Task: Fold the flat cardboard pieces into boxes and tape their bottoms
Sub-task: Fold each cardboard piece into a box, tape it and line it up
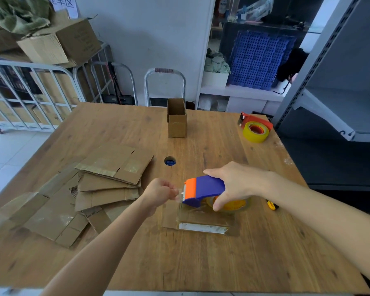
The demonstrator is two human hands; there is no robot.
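Note:
My right hand (237,184) grips a blue and orange tape dispenser (203,190) with a clear tape roll, held just above a folded cardboard box (201,223) lying on the wooden table (201,263). My left hand (160,194) pinches the free end of the tape at the dispenser's orange blade. A pile of flat cardboard pieces (107,184) lies to the left. One finished box (177,119) stands upright at the far middle of the table.
A red dispenser with a yellow tape roll (255,129) sits at the far right. A yellow utility knife (272,205) lies under my right forearm. A round cable hole (169,161) is in the tabletop. Metal carts, boxes and shelving surround the table.

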